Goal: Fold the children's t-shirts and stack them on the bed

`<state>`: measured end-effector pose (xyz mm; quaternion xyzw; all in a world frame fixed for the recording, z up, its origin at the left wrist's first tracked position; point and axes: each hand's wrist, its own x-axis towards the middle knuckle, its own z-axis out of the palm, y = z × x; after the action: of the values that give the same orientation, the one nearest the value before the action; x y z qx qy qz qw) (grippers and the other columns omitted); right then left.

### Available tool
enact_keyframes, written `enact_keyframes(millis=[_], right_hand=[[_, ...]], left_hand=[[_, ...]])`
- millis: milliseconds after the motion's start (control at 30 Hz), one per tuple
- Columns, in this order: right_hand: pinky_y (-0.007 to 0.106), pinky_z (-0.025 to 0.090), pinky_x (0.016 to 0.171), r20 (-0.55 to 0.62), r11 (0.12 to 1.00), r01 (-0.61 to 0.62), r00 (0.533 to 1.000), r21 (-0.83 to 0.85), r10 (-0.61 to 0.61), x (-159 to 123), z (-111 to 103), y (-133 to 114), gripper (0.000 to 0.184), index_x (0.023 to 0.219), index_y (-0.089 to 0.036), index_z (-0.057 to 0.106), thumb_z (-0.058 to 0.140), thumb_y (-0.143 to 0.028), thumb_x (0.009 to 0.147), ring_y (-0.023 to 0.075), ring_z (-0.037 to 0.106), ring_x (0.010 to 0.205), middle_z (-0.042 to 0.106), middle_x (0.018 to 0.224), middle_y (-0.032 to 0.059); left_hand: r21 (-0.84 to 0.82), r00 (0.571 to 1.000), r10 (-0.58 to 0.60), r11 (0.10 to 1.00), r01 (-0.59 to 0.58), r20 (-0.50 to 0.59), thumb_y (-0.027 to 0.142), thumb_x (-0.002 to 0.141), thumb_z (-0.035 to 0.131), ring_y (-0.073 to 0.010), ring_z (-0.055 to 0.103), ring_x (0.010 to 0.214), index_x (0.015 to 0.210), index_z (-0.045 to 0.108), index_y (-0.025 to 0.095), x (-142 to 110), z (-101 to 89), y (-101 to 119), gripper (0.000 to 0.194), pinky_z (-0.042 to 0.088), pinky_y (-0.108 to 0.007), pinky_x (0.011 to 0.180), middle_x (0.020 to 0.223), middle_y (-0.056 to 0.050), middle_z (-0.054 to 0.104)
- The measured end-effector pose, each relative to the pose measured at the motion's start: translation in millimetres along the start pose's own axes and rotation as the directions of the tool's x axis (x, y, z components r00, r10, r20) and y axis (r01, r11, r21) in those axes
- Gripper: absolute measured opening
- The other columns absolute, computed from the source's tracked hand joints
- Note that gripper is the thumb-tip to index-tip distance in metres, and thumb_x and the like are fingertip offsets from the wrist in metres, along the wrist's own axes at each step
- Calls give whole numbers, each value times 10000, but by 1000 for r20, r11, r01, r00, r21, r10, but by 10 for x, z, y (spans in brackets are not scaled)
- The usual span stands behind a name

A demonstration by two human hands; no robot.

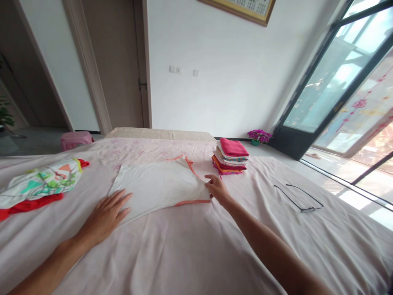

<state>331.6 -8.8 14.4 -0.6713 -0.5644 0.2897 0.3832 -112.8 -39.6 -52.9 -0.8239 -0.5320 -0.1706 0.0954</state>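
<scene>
White garment (159, 184), just one, lies flat — left hand (109, 213) spread upon it, right hand (217, 189) pinching its edge — near one stack (231, 157).

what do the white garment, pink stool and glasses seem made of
White garment: thin, matte cloth, perhaps cotton, given its soft creases.
Pink stool: likely moulded plastic, with a smooth, slightly shiny surface.
Glasses: thin dark frame, metal or plastic; too small to tell.

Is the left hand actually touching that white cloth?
Touching. The head view shows the left hand resting its fingers on the white cloth, near its left edge.
</scene>
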Motion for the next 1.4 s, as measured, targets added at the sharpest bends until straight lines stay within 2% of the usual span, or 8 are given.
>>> enact_keyframes(millis=[100,267,400,567,833,1033,1267,1400], right_hand=[[234,453,569,-56,993,119,991,4,-119,130,181,-162,431,1136,-156,678,581,-185,717,141,595,661,646,778,11],[279,508,733,142,946,206,959,252,-246,235,419,-322,401,1135,-176,680,597,-245,749,160,644,802,706,911,35],[258,527,683,111,936,118,980,332,-163,214,368,-254,374,1111,-185,656,523,-212,763,136,658,779,709,987,52],[197,491,522,152,993,24,988,111,-41,103,274,-182,386,1104,-163,640,494,-137,747,131,669,724,698,1015,79],[216,506,547,437,945,96,869,313,-233,-155,479,-308,366,1149,-165,630,504,-154,806,129,675,698,731,1017,67],[335,494,957,56,925,336,942,-176,-332,-12,340,-205,340,1100,-172,686,467,-98,850,188,663,1045,722,1121,84],[491,206,1184,426,657,531,841,-535,-334,75,351,-104,496,1463,-167,446,414,-328,994,255,289,1466,384,1559,130],[525,180,1185,409,642,543,837,-541,-363,55,337,-114,506,1471,-175,440,407,-365,1004,268,280,1469,398,1550,133]], left_hand=[[-11,1000,1,1000,-1,-5,474,962,402,-250,437,1391,1397,536,245,-2,-4,-1,509,370,-447,1118,1500,-95,489],[-24,1000,-11,1000,11,-2,464,965,401,-244,426,1400,1413,518,268,-15,9,-12,503,362,-443,1126,1506,-85,483],[-37,1000,-3,999,3,-9,474,959,414,-252,437,1392,1396,538,260,-9,-2,-12,503,366,-442,1123,1499,-92,492],[-42,1000,-9,999,9,-2,473,962,405,-249,435,1392,1397,537,239,-4,-18,5,511,356,-437,1129,1493,-102,495],[-49,1000,-14,999,14,0,473,957,411,-250,427,1399,1396,535,258,-4,-18,0,504,355,-431,1131,1499,-90,491],[-31,1000,-10,999,10,3,465,966,400,-243,425,1400,1401,529,250,2,-32,13,502,357,-430,1126,1504,-93,483],[-30,1000,-9,1000,9,-3,454,966,408,-252,434,1393,1399,528,244,-5,-8,5,496,360,-447,1126,1495,-103,492],[-49,1000,-15,999,15,-16,439,963,416,-261,447,1379,1377,542,226,2,-33,35,482,372,-456,1119,1484,-115,500]])
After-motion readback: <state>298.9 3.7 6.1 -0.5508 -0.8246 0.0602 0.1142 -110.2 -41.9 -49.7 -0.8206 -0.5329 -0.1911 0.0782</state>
